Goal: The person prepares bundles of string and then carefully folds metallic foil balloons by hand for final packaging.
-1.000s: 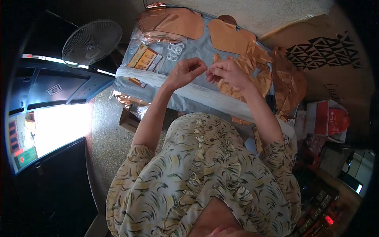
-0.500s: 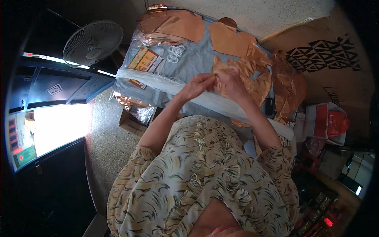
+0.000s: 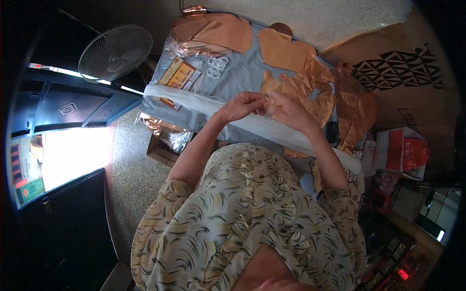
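My left hand [image 3: 241, 106] is closed in a pinch above a long bundle of fine white threads [image 3: 194, 101]. What it pinches, if anything, is too small to make out. My right hand [image 3: 290, 112] meets it at the fingertips, its fingers curled and somewhat blurred. Whether a thread runs between the hands I cannot tell. The bundle stretches across the grey cloth [image 3: 238, 72], passing under both hands. Crumpled copper-coloured foil [image 3: 301, 87] lies just beyond my right hand.
Flat copper-coloured sheets [image 3: 218, 31] lie at the far side. White rings [image 3: 216, 67] and a printed yellow-brown card [image 3: 179, 73] are on the cloth. A fan [image 3: 116, 53] stands at the left, a cardboard box [image 3: 162, 150] below the table's left edge, a red-and-white box [image 3: 402, 150] at right.
My right hand has come nearer to me and turned, uncovering more of the foil behind it. My left hand has barely shifted.
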The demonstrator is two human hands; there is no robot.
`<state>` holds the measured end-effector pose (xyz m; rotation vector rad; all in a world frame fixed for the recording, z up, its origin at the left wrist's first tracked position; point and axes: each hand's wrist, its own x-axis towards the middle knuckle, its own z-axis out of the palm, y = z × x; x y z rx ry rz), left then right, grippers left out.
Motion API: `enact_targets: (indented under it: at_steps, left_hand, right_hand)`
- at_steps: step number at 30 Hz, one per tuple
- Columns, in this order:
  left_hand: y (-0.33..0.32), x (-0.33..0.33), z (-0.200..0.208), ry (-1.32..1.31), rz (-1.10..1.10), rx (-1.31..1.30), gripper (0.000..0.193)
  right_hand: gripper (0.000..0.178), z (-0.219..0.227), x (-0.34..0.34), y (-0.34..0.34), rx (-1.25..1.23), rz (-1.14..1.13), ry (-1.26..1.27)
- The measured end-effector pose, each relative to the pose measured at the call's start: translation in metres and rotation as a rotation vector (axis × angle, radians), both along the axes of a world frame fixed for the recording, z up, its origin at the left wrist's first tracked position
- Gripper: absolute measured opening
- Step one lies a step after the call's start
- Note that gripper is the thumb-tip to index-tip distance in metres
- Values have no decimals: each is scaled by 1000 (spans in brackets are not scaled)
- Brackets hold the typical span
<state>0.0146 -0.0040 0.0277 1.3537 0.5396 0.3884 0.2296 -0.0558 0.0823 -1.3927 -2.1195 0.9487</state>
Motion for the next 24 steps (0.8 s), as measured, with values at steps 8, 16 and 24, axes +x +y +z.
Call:
enact_targets:
  at_steps: [8, 16, 24]
  left_hand:
    - [-10, 0, 2, -123, 24, -162, 28]
    - [0, -14, 0, -66, -9, 1, 31]
    - [1, -18, 12, -116, 121, -55, 31]
  right_hand:
    - [44, 36, -5, 1, -463, 0, 895]
    - [51, 24, 14, 5, -759, 268, 294]
    - [42, 13, 23, 3, -593, 249, 89]
